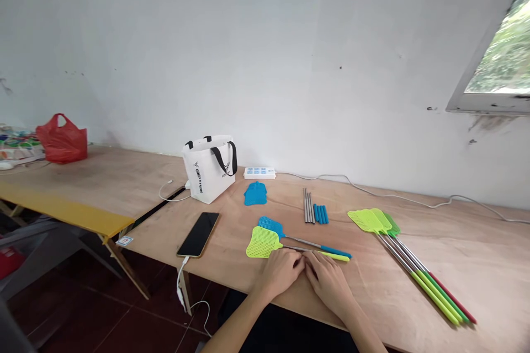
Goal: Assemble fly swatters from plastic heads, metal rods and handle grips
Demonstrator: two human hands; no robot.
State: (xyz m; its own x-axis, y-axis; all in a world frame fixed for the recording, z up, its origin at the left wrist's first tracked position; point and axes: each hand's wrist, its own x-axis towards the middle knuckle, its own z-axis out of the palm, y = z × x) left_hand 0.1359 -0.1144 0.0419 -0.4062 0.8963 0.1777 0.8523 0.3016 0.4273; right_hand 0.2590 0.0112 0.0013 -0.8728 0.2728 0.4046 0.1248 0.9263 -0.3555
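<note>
L hand (pixel 285 269) & R hand (pixel 325 276), both curled by yel. swatter (pixel 262 242); can't tell if either grip's pinching it.

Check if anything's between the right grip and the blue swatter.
Yes: the yellow swatter. Its handle lies just past the right grip, on the near side of the blue swatter. Nothing else visible stands between.

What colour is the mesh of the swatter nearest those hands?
The mesh is bright yellow-green, seen in the head view.
</note>
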